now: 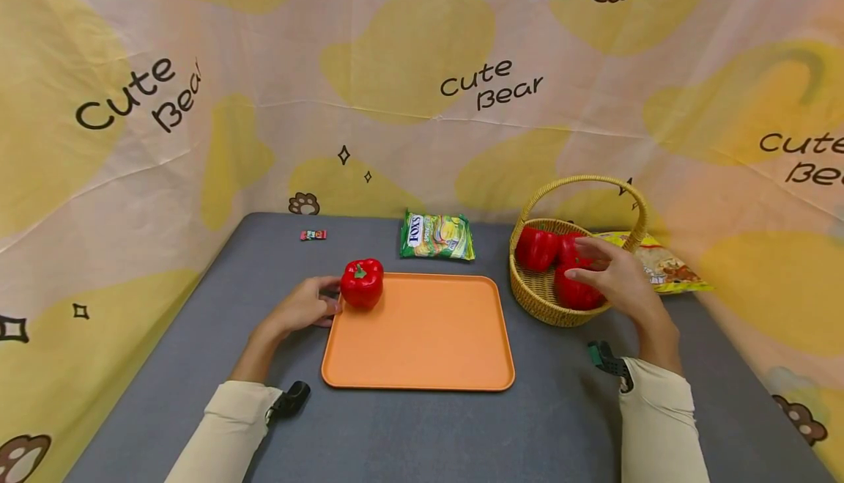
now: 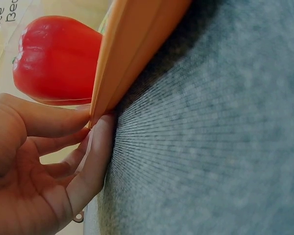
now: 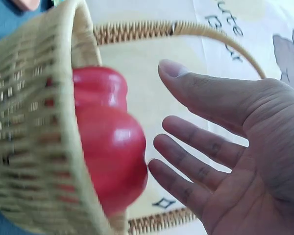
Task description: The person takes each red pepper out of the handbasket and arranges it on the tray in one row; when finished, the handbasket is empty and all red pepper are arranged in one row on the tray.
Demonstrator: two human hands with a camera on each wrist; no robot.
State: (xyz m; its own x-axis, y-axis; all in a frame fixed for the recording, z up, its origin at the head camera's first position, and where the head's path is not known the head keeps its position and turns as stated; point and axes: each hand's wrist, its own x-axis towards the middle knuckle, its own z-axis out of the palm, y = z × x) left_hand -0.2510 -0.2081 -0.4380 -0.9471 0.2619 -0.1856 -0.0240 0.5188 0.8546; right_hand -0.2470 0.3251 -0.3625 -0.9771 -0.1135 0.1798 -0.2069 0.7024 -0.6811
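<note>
An orange tray (image 1: 422, 333) lies on the table with one red bell pepper (image 1: 362, 283) at its far left corner. My left hand (image 1: 310, 303) pinches the tray's left rim beside that pepper, thumb and fingers meeting at the edge in the left wrist view. Over the wicker basket (image 1: 550, 314) on the right hovers my right hand (image 1: 620, 278), its fingers spread and holding nothing. Several red bell peppers (image 3: 115, 152) sit inside the basket; the hand partly hides them in the head view. In the right wrist view its fingertips come close to the nearest pepper.
Behind the tray lies a green Fox's candy bag (image 1: 437, 236). A small red wrapped packet (image 1: 313, 234) is at the back left. A yellow food packet (image 1: 672, 267) lies behind the basket, whose tall handle (image 1: 580, 179) arches upward. Printed cloth walls the table's back and sides.
</note>
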